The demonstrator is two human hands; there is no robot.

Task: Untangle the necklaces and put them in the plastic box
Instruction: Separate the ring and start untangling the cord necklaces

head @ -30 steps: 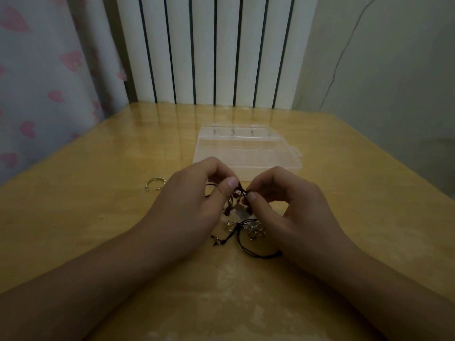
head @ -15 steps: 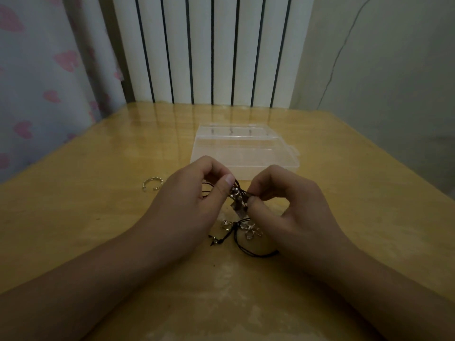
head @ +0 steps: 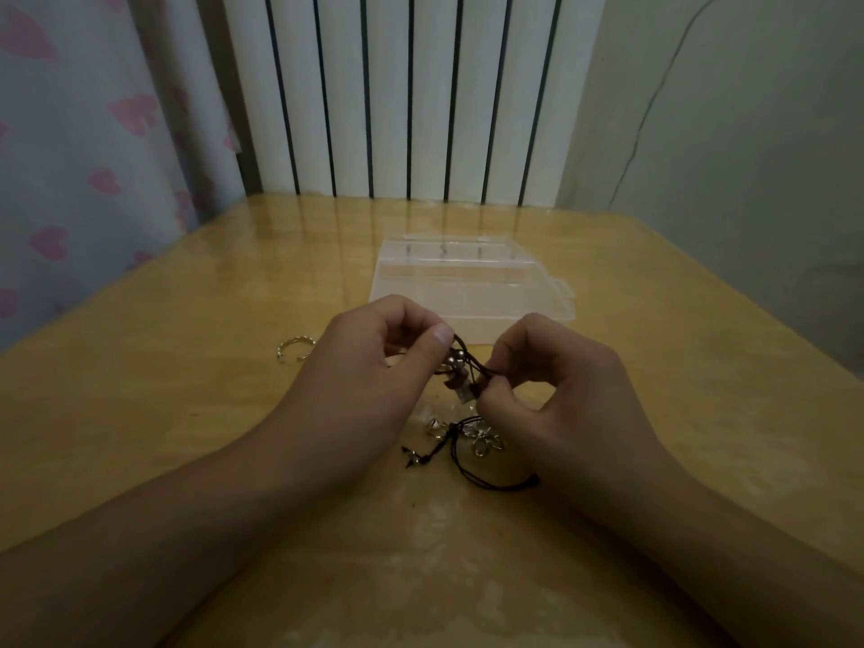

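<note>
Both hands pinch the tangled necklaces (head: pixel 460 371) between them, just above the tabletop (head: pixel 187 413): the left hand (head: pixel 369 381) grips the cords at thumb and forefinger, the right hand (head: pixel 556 390) holds the knot beside a small charm. Loose cord and pendants trail below them. The box (head: pixel 472 282) sits closed just beyond. A ring (head: pixel 295 348) lies left.

ahead of hands: plastic box (head: pixel 467 287) just beyond the knuckles, blocking a straight reach forward.
left side: ring (head: pixel 294 349) near the left hand (head: pixel 369 385); bare table (head: pixel 140 413) beyond.
right side: open tabletop.
far edge: radiator (head: pixel 397 95).
</note>
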